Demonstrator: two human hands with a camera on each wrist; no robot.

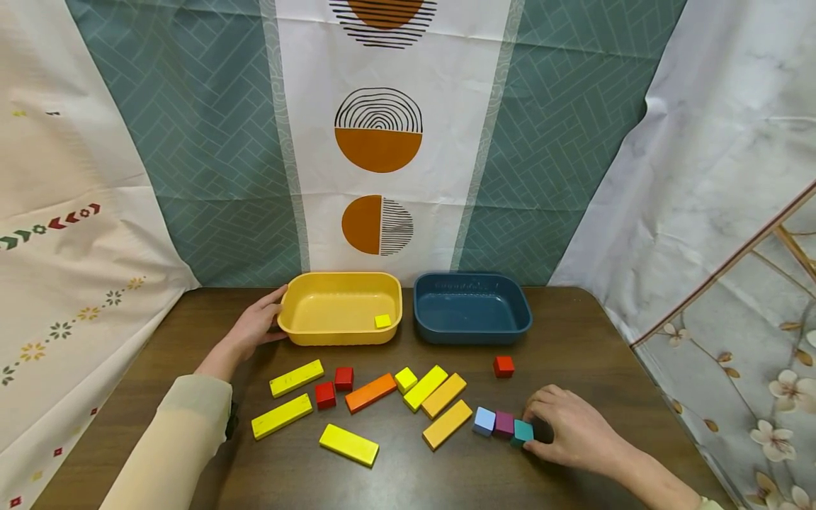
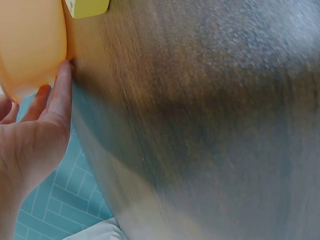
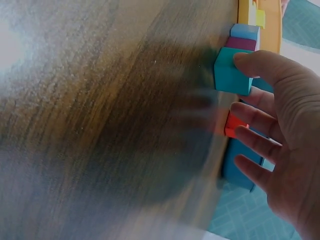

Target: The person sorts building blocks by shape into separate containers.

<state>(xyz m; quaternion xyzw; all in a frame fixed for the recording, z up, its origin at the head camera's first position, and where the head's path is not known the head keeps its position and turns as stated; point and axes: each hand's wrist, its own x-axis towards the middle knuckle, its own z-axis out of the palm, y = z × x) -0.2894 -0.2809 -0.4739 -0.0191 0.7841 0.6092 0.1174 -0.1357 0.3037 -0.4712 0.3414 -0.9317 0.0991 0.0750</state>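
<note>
From the head, we are pinching the teal cube (image 1: 522, 433) with the right hand (image 1: 569, 432) at the right end of a row, beside the purple cube (image 1: 503, 425) and light-blue cube (image 1: 484, 422); a sideways nudge could scatter them. From the left wrist, we are laying the left hand (image 2: 40, 135) against the yellow bin (image 2: 32, 45), grasping nothing; pressing harder could slide it. From the right wrist, we are pressing the thumb near the teal cube's edge, so it could twist loose.

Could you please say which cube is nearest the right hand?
The teal cube, touching the right hand; the purple cube and blue cube lie farther left.
</note>
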